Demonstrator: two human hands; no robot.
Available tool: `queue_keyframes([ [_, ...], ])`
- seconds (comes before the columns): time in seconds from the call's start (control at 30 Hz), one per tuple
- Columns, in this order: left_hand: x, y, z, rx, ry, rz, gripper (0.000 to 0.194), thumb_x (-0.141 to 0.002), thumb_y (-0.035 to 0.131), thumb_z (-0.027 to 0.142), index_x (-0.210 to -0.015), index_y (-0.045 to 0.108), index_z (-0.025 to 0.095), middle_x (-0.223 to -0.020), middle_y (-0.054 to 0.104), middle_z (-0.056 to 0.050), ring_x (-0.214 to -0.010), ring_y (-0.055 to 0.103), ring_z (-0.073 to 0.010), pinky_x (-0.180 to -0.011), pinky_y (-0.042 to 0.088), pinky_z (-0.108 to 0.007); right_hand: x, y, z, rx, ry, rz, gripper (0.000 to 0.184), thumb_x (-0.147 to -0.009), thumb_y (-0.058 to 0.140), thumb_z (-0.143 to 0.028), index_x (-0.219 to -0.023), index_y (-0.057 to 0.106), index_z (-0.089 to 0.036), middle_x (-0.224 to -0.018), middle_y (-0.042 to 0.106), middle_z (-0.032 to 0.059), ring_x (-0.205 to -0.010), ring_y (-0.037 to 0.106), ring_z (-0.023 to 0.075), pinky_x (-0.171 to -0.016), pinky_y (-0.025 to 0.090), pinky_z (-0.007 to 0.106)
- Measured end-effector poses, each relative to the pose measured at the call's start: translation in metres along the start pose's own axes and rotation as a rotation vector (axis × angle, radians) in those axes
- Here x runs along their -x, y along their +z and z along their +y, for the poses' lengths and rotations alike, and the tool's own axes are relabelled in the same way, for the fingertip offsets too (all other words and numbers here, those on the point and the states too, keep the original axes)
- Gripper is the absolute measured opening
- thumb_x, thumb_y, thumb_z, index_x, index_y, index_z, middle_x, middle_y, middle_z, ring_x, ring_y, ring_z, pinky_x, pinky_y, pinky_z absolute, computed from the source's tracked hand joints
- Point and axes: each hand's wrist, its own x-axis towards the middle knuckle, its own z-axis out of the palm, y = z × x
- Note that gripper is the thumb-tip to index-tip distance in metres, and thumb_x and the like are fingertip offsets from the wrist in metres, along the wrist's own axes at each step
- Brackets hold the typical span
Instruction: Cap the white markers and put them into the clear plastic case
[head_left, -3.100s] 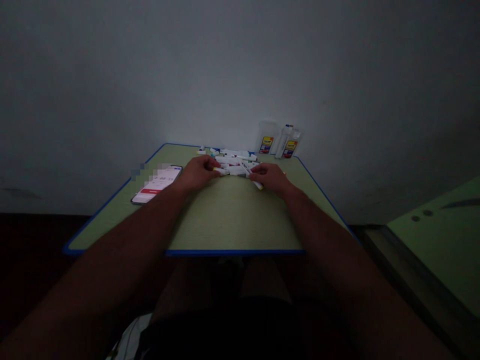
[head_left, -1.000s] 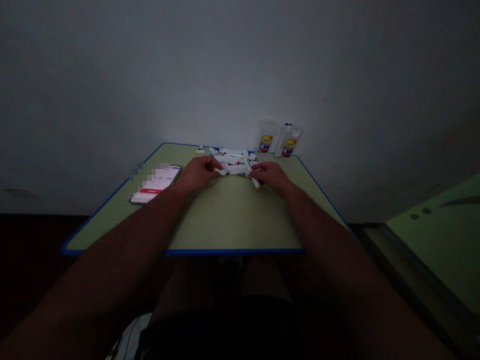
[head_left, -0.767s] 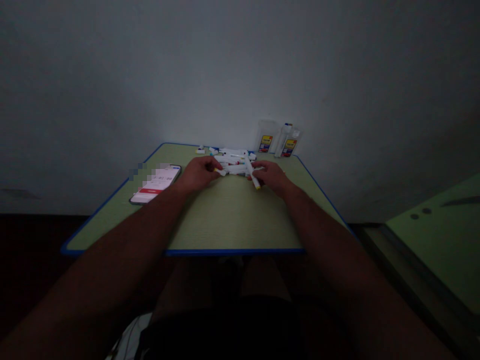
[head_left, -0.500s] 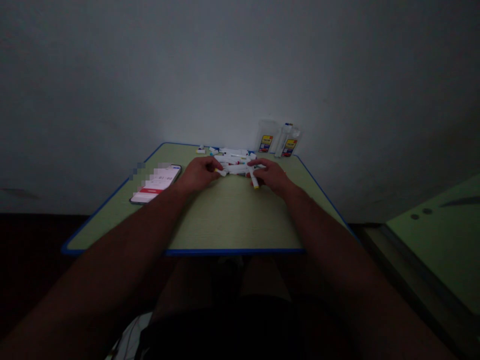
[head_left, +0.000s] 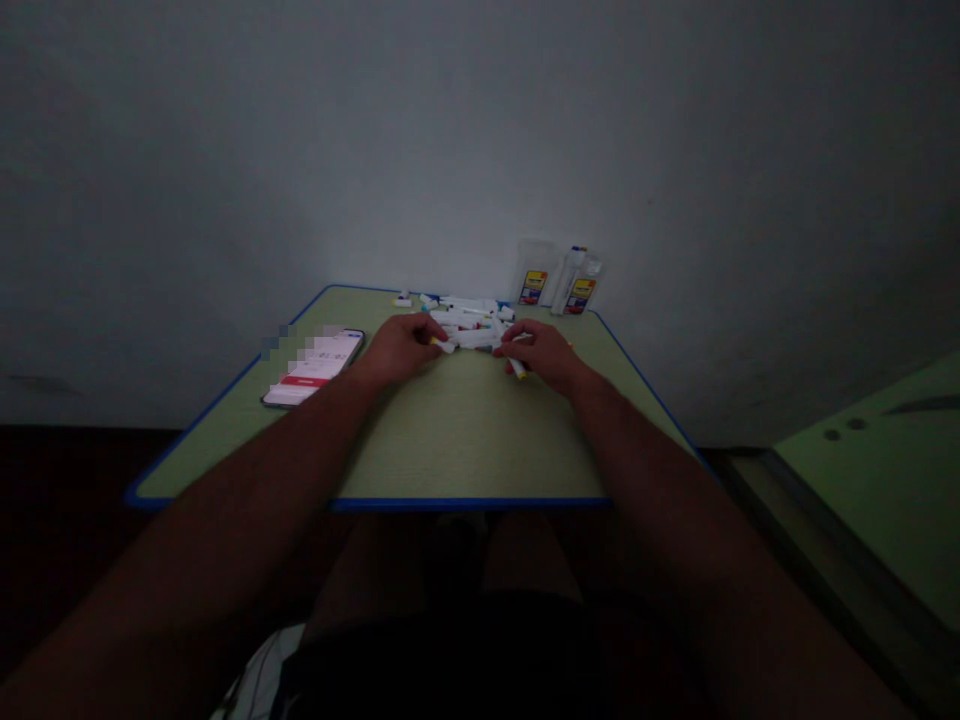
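Note:
My left hand (head_left: pixel 403 348) is closed in a pinch on a small white marker cap (head_left: pixel 445 346) with a yellow band, just left of the pile. Between the fingers of my right hand (head_left: pixel 547 352) is a white marker (head_left: pixel 517 366), slanted, its yellow-tipped end pointing toward me. Both hands stay low over the far half of the table. Past and between them lies a loose pile of white markers (head_left: pixel 466 320) with differently coloured ends. My fingers hide part of the held marker.
A phone (head_left: pixel 313 370) with a lit screen lies on the left of the blue-edged table (head_left: pixel 465 450). At the back right, by the wall, stand clear plastic cases (head_left: pixel 533 273), one with markers inside. Small white caps (head_left: pixel 403 301) lie at the back left.
The marker in my right hand has turned slightly, its yellow end shifting a little to the right. My left hand with the cap has barely moved.

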Motion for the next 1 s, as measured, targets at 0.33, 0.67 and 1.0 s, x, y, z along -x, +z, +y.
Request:
queue_keyframes([
  [0.33,0.000,0.000,-0.001,0.003,0.004,0.000,0.017,-0.064,0.074,0.021,-0.081,0.073,0.019,-0.065,0.056,0.001,-0.061,0.047,-0.0132,-0.060,0.037,-0.031,0.005,0.004,-0.011,-0.018,0.077,0.015,0.025,-0.075,0.076,-0.015,-0.087,0.054,-0.018,-0.075,0.075,0.0057,-0.052,0.065,0.0126,-0.045,0.044,0.019],
  [0.67,-0.002,0.000,-0.002,0.002,0.021,-0.003,0.019,-0.064,0.075,0.020,-0.083,0.074,0.017,-0.064,0.055,0.001,-0.061,0.047,-0.0133,-0.061,0.035,-0.031,0.004,0.002,-0.007,-0.039,0.094,-0.032,0.033,-0.078,0.076,-0.018,-0.102,0.053,-0.017,-0.075,0.075,0.0083,-0.059,0.069,0.0160,-0.048,0.047,0.020],
  [1.0,-0.001,0.000,-0.001,0.007,0.015,0.005,0.017,-0.065,0.074,0.021,-0.082,0.074,0.018,-0.064,0.056,0.001,-0.061,0.047,-0.0135,-0.060,0.037,-0.031,0.005,0.002,-0.009,-0.051,0.126,-0.029,0.032,-0.079,0.077,-0.016,-0.102,0.054,-0.016,-0.078,0.076,0.0098,-0.058,0.069,0.0153,-0.046,0.046,0.020],
])
